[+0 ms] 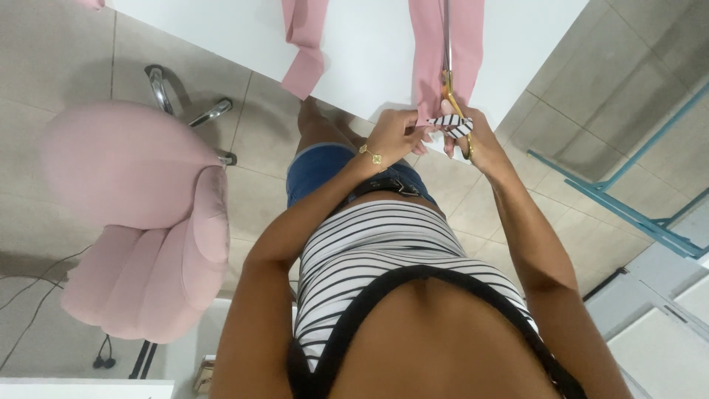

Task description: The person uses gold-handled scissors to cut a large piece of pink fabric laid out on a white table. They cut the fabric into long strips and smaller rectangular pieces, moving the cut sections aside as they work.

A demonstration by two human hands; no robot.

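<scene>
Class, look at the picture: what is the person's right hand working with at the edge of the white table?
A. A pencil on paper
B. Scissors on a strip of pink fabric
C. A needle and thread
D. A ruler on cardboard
B: the right hand grips gold-handled scissors whose blades run up the pink fabric strip, while the left hand holds the strip's lower end.

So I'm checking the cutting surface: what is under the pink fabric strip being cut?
The white table lies under the pink fabric strip. The scissors run along it. Whatever sits directly beneath the fabric is covered.
</scene>
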